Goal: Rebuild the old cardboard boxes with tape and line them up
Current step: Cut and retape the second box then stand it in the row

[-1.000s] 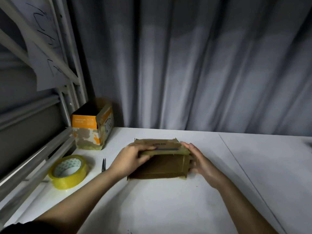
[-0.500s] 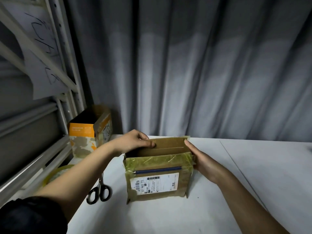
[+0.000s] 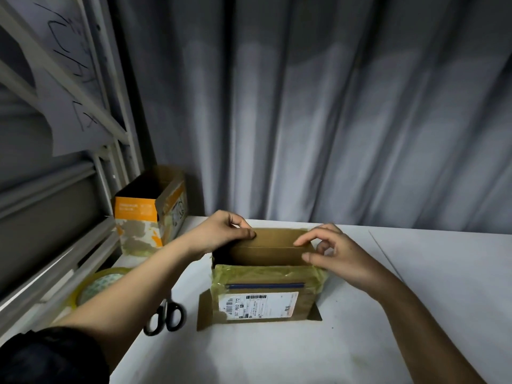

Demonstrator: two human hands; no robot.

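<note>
A brown cardboard box (image 3: 264, 289) stands upright on the white desk (image 3: 277, 356), its top open toward the camera and its near wall wrapped with a band of yellowish tape above a white shipping label (image 3: 259, 304). Two small flaps of the box lie flat on the desk at its bottom corners, one to each side.

The left hand (image 3: 221, 235) is at the box's far left top corner, its fingers curled and pinching the upper edge of the far flap. The right hand (image 3: 336, 254) is at the box's right top corner; its fingers are apart and loosely bent, the index finger and thumb touching the right wall's edge, but a firm grip cannot be made out.

To the left of the box, black-handled scissors (image 3: 164, 317) lie on the desk, partly hidden under the left forearm. Farther left of the box, a roll of yellowish tape (image 3: 95, 285) lies flat near the desk's edge, also partly covered by that forearm. Behind and to the left of the box, an orange and white cardboard box (image 3: 146, 214) stands open-topped in the desk's corner, well apart from the brown one and close to a white metal frame (image 3: 91, 112). A grey curtain (image 3: 318, 106) hangs behind the box along the desk's far edge.
</note>
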